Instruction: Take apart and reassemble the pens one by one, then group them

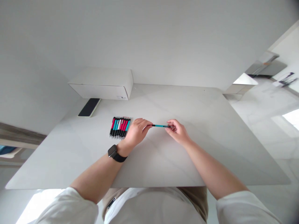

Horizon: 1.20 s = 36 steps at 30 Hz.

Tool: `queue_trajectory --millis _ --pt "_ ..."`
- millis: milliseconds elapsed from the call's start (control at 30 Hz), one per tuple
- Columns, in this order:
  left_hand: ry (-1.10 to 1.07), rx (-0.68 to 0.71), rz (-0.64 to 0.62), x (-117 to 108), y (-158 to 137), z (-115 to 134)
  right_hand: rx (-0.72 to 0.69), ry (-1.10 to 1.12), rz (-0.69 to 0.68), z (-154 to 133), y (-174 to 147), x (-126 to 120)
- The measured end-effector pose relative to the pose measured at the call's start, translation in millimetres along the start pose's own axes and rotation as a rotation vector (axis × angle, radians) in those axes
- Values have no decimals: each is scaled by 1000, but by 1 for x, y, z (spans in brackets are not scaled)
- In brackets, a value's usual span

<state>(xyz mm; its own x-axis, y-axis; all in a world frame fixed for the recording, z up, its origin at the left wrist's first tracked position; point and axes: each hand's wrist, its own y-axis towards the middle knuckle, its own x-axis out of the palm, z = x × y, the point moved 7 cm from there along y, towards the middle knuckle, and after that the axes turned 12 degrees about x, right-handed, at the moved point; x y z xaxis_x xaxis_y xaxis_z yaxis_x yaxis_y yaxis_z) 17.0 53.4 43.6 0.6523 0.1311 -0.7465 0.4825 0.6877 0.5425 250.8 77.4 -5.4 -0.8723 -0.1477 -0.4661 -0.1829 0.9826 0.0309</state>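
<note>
A light blue pen [160,126] with black ends lies level between my two hands above the white table. My left hand [138,131] pinches its left end between thumb and fingers. At the other end, my right hand [177,132] has thumb and fingers closed on the black tip part. Just left of my left hand, a row of pens [119,127] lies side by side on the tabletop, red, light blue and white with black grips, their points toward me. My left wrist wears a black watch [112,151].
A long white box [100,91] stands against the wall at the back left of the table [177,165]. In front of it lies a phone [89,107] with a dark screen. The table's right edge borders a pale, shiny floor.
</note>
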Motion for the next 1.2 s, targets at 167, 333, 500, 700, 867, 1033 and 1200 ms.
queue_trajectory --millis 167,333,500,700,867,1033,1200 --pt "-3 15 4 1 0 3 19 -74 -35 -1 -2 1" --pt "12 -6 11 0 -1 1 -42 -58 15 -6 -1 1" --pt "10 -11 7 0 -1 1 -8 -105 -18 -5 -1 2" --pt "10 -11 -5 2 -1 -1 -76 -137 39 -14 -3 -2" --pt "0 44 -17 6 -1 0 -130 -88 48 -17 -5 -3" --pt "11 41 6 6 -2 -2 -63 -73 9 -7 -2 -1" --pt "24 35 12 5 -2 -1 -83 -120 40 -6 -1 -1"
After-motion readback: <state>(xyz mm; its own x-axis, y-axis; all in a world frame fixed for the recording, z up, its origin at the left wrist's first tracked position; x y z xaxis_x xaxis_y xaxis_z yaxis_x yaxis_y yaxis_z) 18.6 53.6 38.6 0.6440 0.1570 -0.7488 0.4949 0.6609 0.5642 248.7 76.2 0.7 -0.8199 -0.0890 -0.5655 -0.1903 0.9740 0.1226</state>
